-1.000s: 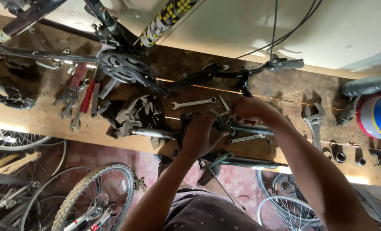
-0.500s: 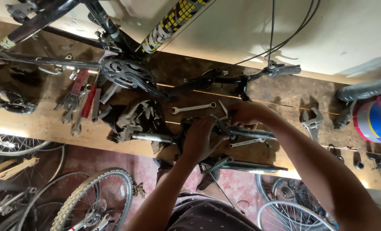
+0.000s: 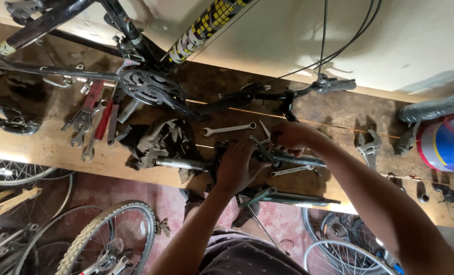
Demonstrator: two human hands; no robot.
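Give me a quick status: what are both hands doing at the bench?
Left hand gripping the dark bicycle part on the workbench. Right hand pinching a small tool at it. Greasy rag and loose wrench close by.

Bench: chainring (image 3: 148, 86), greasy rag (image 3: 160, 140), spanner (image 3: 228, 129), adj. wrench (image 3: 368, 147), wheel (image 3: 102, 239) below.

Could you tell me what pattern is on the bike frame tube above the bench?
The frame tube has a yellow-and-black checkered pattern, seen in the head view.
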